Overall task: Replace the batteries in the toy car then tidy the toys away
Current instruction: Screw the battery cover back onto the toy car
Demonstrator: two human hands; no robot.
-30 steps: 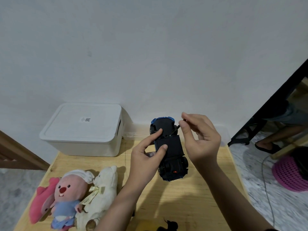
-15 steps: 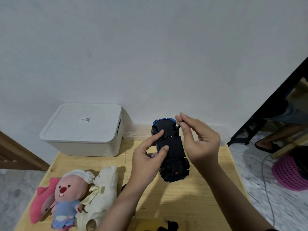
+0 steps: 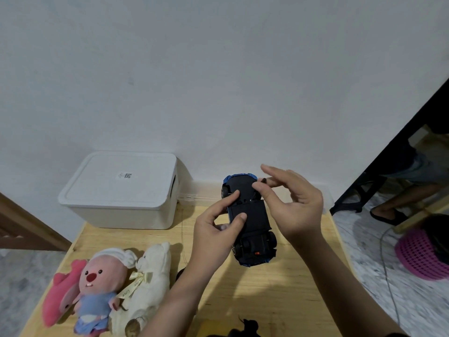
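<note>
A black underside with a blue rim and a small orange spot is shown by the toy car (image 3: pixel 250 224) at frame centre. At lower left, a pink plush (image 3: pixel 97 288) dressed in blue with a white cap is seen beside a cream bear (image 3: pixel 153 276). A white box (image 3: pixel 121 190) is set on the yellow wooden table (image 3: pixel 267 293). A magenta basket (image 3: pixel 422 254) is seen at right.

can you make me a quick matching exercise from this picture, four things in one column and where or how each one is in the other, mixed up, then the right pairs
Things:
1. toy car
2. white storage box
3. pink plush
4. white teddy bear

States:
A. lid on, at the back of the table by the wall
B. lying right of the pink toy, ribbon at its neck
C. held upside down, wheels showing
D. near the table's front left, in a white cap

Pairs: 1-C, 2-A, 3-D, 4-B
</note>
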